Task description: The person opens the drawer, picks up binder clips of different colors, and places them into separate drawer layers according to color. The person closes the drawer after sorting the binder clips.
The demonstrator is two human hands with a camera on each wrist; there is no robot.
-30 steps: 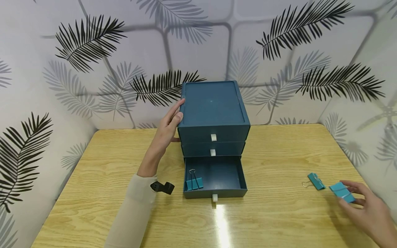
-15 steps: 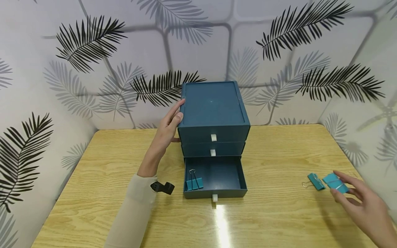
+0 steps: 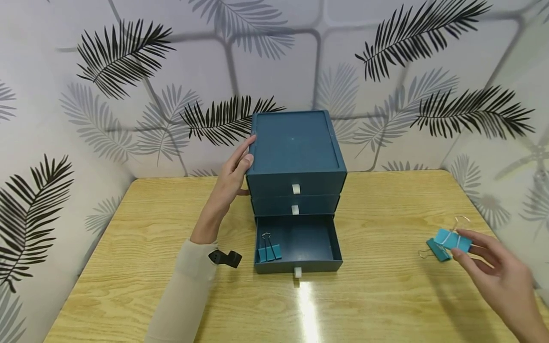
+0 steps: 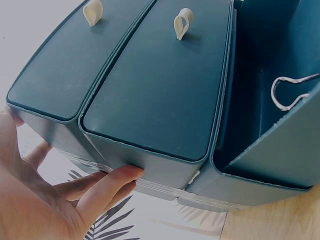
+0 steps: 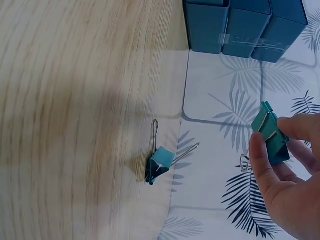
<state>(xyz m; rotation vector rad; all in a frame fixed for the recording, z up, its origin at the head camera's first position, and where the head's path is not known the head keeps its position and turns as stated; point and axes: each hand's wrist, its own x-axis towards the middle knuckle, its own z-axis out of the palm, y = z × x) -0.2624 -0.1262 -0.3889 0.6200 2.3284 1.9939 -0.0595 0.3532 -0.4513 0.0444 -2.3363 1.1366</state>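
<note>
My left hand point(image 3: 226, 186) lies against the left side of a dark blue drawer unit point(image 3: 296, 143). In the left wrist view its extended fingers point(image 4: 112, 187) touch the side wall. The bottom drawer point(image 3: 309, 238) is pulled out, and a blue binder clip point(image 3: 269, 253) lies at its left. Over at the right, my right hand point(image 3: 497, 271) pinches another blue binder clip point(image 3: 452, 239) between thumb and fingers, above the table. Just below it, a third binder clip point(image 5: 162, 157) sits on the wood with its wire handles spread.
The wooden table point(image 3: 386, 295) runs back to a wall covered in leaf-patterned cloth point(image 3: 343, 71). The upper two drawers, each with a pale pull tab point(image 3: 296, 189), are closed. A black wrist strap piece point(image 3: 225, 258) sticks out from the left sleeve.
My right hand has carried its binder clip left and slightly up, so it now partly overlaps the clip on the table in the head view. The left hand has stayed put.
</note>
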